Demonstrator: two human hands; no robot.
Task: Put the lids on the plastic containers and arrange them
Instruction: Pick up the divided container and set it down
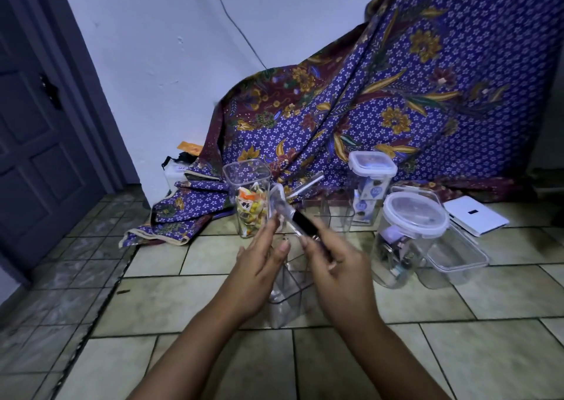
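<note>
Both hands hold a clear lid [282, 209] with a dark edge, tilted on its side above an empty clear container [288, 286] on the tiled floor. My left hand [259, 262] pinches the lid's left side; my right hand [332, 259] grips its lower right end. Behind stands an open square container [248, 198] holding wrapped sweets. A tall container [370, 186] with a white clip lid stands at the back right. A round jar [403, 241] with a clip lid stands to the right. Another empty clear container [335, 210] stands behind the lid.
A flat clear box [454, 247] lies behind the round jar, a white device [476, 215] beyond it. A purple patterned cloth [396, 94] drapes over something against the wall and spills onto the floor. A dark door [36, 125] is at the left.
</note>
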